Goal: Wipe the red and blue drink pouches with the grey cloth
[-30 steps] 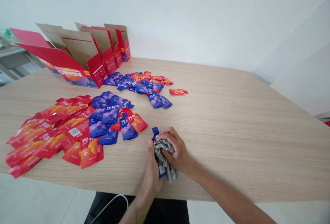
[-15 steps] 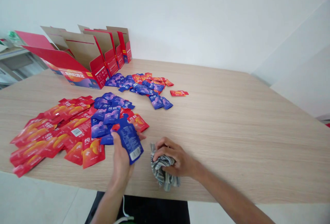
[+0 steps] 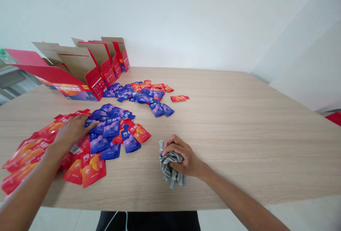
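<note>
My left hand [image 3: 71,130] reaches over the left pile, its thumb and fingers apart, touching where red pouches [image 3: 93,170] meet blue pouches [image 3: 111,127]. No pouch is visibly lifted in it, though its underside is hidden. My right hand [image 3: 183,156] is closed around a crumpled striped cloth [image 3: 170,167] resting on the table near the front edge. Between the two hands, a single blue pouch [image 3: 131,141] lies face up, partly against a red pouch [image 3: 140,132] at the pile's right side.
Red cardboard boxes [image 3: 99,83] with raised flaps stand in a row at the back left of the wooden table [image 3: 239,135]. A second mixed heap of blue and red pouches [image 3: 142,97] lies before them. One small red pouch [image 3: 179,98] sits apart, right of that heap.
My left hand has let go of the blue pouch, which now lies at the pile's right side, and has moved left over the pile. My right hand still grips the cloth.
</note>
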Demonstrator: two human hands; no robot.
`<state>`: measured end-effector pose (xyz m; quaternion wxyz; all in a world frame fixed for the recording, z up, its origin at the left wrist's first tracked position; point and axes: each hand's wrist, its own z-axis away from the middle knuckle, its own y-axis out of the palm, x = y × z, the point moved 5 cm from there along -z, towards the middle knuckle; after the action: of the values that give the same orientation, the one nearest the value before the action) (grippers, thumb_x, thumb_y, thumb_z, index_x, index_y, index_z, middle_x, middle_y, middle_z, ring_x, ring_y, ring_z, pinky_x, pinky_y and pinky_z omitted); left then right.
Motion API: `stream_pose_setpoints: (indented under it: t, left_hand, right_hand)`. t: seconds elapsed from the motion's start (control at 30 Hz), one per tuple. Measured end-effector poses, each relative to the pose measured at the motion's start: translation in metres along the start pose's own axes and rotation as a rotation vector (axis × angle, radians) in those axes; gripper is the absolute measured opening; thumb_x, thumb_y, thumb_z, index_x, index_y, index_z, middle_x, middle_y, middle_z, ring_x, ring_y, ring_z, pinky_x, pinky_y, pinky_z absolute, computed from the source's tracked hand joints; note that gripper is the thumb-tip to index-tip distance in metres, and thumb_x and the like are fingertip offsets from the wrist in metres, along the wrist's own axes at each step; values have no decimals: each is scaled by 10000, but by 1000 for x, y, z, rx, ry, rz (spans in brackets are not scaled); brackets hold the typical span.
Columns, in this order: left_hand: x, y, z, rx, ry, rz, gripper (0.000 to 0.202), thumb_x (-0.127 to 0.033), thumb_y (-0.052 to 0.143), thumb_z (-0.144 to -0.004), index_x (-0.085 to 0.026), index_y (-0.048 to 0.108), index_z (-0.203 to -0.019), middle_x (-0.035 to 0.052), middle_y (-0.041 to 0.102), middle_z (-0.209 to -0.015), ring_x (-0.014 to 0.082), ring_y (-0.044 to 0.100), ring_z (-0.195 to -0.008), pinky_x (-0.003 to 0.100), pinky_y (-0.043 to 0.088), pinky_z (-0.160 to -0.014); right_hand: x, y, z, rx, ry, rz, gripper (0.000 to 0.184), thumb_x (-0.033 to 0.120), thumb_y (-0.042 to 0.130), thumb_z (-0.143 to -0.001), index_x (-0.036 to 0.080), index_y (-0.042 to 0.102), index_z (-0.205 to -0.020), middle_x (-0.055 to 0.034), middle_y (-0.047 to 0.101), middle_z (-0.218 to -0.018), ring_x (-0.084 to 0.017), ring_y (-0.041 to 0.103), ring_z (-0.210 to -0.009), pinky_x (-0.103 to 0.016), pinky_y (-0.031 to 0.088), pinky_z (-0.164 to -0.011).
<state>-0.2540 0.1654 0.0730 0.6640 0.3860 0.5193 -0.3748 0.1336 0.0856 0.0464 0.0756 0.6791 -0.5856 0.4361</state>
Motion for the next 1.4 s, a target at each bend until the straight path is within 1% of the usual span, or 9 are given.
stream_pose_setpoints:
  t: [0.1, 0.2, 0.37, 0.47, 0.7, 0.83, 0.93, 1.1, 1.4]
  left_hand:
    - [-8, -10, -11, -21, 313, -598, 159, -259, 632, -993, -167, 696, -879, -94, 615, -705, 63, 606, -607, 122, 526, -709]
    - [-10, -14, -24, 34, 442, -1090, 189, -393, 703, -928, -206, 703, -956, -42, 679, -784, 197, 699, -906, 430, 511, -1060]
    - [-4, 16, -33, 203, 487, -1594, 512, -448, 424, -994, -63, 621, -1267, 194, 733, -1213, 388, 668, -1184, 577, 492, -1052]
    - [7, 74, -23, 355, 625, -1592, 604, -446, 342, -1003, -34, 568, -1382, 241, 646, -1415, 369, 605, -1318, 518, 460, -1113]
    - [59, 263, 7, 724, 899, -1487, 434, -275, 439, -1021, -148, 618, -1394, 146, 648, -1429, 241, 572, -1355, 378, 409, -1174]
    - [85, 348, -2, 697, 943, -1458, 451, -334, 629, -985, -181, 588, -1406, 143, 570, -1494, 310, 558, -1349, 558, 456, -1123]
    - [98, 384, -14, 615, 938, -1469, 478, -376, 674, -963, -196, 584, -1396, 136, 569, -1469, 316, 600, -1275, 573, 523, -1038]
    - [111, 402, -18, 544, 934, -1507, 432, -371, 666, -969, -186, 607, -1355, 128, 617, -1392, 285, 643, -1193, 524, 564, -983]
    - [127, 391, 13, 571, 913, -1509, 404, -374, 665, -970, -177, 623, -1321, 121, 640, -1344, 269, 660, -1147, 497, 580, -948]
  right_hand:
    - [-2, 1, 0, 5, -7, -5, 468, 631, 494, -1028, 214, 702, -1069, -85, 593, -1039, -206, 623, -982, -344, 555, -886]
    - [-2, -1, 0, 7, 1, -7, 505, 653, 480, -1024, 201, 701, -1054, -92, 589, -1042, -209, 616, -980, -357, 558, -899]
    - [0, -5, -2, 1, -12, -8, 478, 635, 500, -1022, 205, 703, -1063, -99, 597, -1052, -222, 619, -1000, -367, 556, -918]
    - [-3, -10, -4, -37, -20, 17, 412, 583, 523, -1027, 215, 699, -1082, -93, 604, -1048, -224, 625, -1000, -363, 559, -907]
    - [-24, -47, -6, -277, -2, 201, 167, 295, 609, -942, 227, 686, -1073, -73, 607, -1052, -226, 631, -988, -376, 558, -900]
    - [-40, -68, -5, -370, 28, 299, 251, 128, 597, -838, 230, 684, -1050, -58, 602, -1040, -219, 629, -989, -366, 556, -897]
    - [-54, -78, -3, -418, 52, 342, 274, 101, 591, -817, 228, 678, -1043, -55, 599, -1031, -222, 628, -983, -369, 563, -885]
    - [-72, -79, 0, -400, 83, 385, 329, 64, 563, -799, 234, 673, -1058, -53, 595, -1048, -225, 619, -1015, -379, 557, -917]
    - [-61, -78, -2, -432, 41, 428, 308, 66, 568, -829, 237, 655, -1070, -58, 582, -1066, -231, 607, -1024, -386, 543, -943]
